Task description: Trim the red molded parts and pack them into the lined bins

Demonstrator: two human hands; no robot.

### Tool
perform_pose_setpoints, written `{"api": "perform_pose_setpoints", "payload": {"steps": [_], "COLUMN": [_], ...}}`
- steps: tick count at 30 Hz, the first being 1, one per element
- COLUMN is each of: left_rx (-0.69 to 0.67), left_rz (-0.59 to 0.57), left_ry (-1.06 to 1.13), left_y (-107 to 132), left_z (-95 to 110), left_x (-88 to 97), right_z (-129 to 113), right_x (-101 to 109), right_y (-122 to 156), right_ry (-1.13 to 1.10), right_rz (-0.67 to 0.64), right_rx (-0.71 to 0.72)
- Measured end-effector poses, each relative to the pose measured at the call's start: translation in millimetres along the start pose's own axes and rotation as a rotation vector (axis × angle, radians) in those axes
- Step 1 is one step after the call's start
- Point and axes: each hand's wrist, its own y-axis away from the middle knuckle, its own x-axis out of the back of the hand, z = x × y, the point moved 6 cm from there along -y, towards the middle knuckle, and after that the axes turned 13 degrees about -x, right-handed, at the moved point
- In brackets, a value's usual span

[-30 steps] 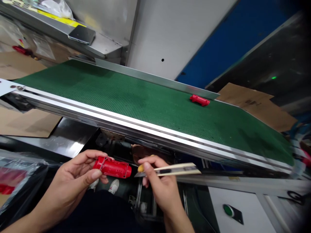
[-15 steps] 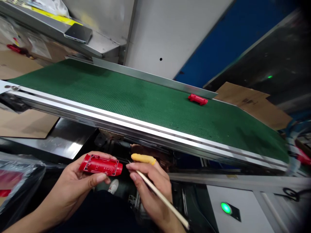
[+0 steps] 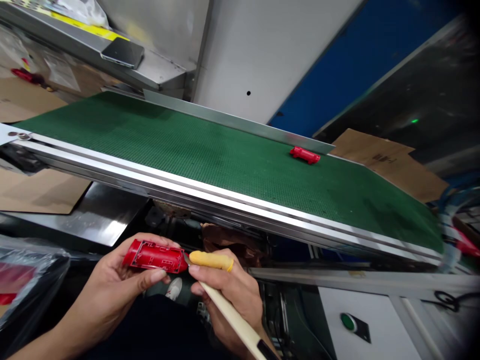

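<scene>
My left hand (image 3: pixel 112 285) is closed around a red plastic part (image 3: pixel 155 256), a short tube-like shell with dark lines and cut-outs on its upper face. Its narrower right end points toward my other hand. My right hand (image 3: pixel 234 295) grips a slim knife (image 3: pixel 228 311) with a long cream handle that has a black section low down. A yellow finger cot (image 3: pixel 212 260) covers one of its fingers. The small blade is at the right end of the red part, apparently touching it; fingers partly hide the contact.
Beyond my hands runs a green conveyor belt (image 3: pixel 225 155) with metal rails, and a second red part (image 3: pixel 304 155) lies near its far edge. A phone (image 3: pixel 123 52) rests on the metal ledge. A bag-lined container (image 3: pixel 30 280) stands left, a button panel (image 3: pixel 348 322) right.
My right hand has moved left and brought the knife's blade to the red part's end. The left hand has barely moved. The green button light has gone dark.
</scene>
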Motion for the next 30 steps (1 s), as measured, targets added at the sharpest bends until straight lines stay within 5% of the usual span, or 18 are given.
{"api": "perform_pose_setpoints", "payload": {"steps": [6,16,30], "left_rx": [0.019,0.022,0.127], "left_rz": [0.0,-0.008,-0.027], "left_ry": [0.056,0.046,0.25], "left_y": [-1,-1,2], "left_z": [-3,0,-19], "left_x": [0.9,0.4,2.8], "right_z": [16,17,0], "right_x": [8,6,-7], "right_y": [8,7,-3], "right_ry": [-0.01,-0.072,-0.138], "right_rz": [0.055,0.004,-0.104], "right_rx": [-0.18,-0.214,-0.045]}}
